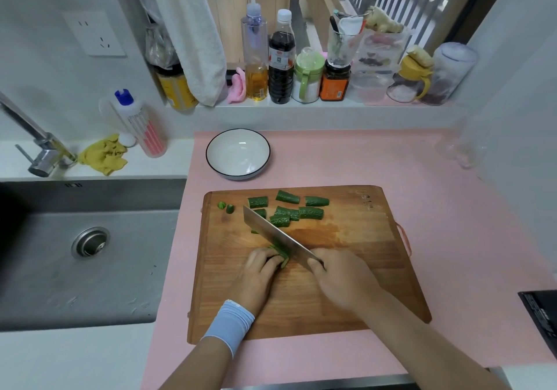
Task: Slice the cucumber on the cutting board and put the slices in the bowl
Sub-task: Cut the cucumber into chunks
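A wooden cutting board lies on a pink mat. My left hand holds a short piece of cucumber down on the board with curled fingers. My right hand grips the handle of a cleaver, whose blade rests across the cucumber right beside my left fingertips. Several cut cucumber chunks lie at the board's far side, and two small end bits sit near its far left corner. A white bowl with a dark rim stands beyond the board with nothing in it.
A steel sink with a faucet is at the left. Bottles and jars line the window ledge behind. A yellow cloth and a soap bottle sit by the faucet. A black appliance edge is at the right.
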Motion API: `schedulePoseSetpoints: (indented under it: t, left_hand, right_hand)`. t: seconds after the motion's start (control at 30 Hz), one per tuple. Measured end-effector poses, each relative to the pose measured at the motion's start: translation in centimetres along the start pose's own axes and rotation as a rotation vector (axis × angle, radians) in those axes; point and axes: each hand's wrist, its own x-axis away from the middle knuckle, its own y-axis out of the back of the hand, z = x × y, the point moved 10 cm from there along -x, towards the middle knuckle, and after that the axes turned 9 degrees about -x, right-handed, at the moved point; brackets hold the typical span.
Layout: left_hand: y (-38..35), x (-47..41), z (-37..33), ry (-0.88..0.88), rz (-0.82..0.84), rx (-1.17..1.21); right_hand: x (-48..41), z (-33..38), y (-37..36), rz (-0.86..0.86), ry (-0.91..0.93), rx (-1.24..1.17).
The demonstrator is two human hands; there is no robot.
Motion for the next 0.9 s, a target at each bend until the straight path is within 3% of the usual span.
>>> schedulePoseSetpoints:
  t: [0.6,0.9]
  left_hand:
    - [-0.1,-0.4,0.1,0.016,-0.012,0.011]
    - [0.0,-0.5,0.0,0.011,-0.015,0.016]
  right_hand:
    - [1.0,2.5,1.0,0.000,0.018,0.197]
    - [0.9,2.7,1.3,0.096,-0.044,0.220]
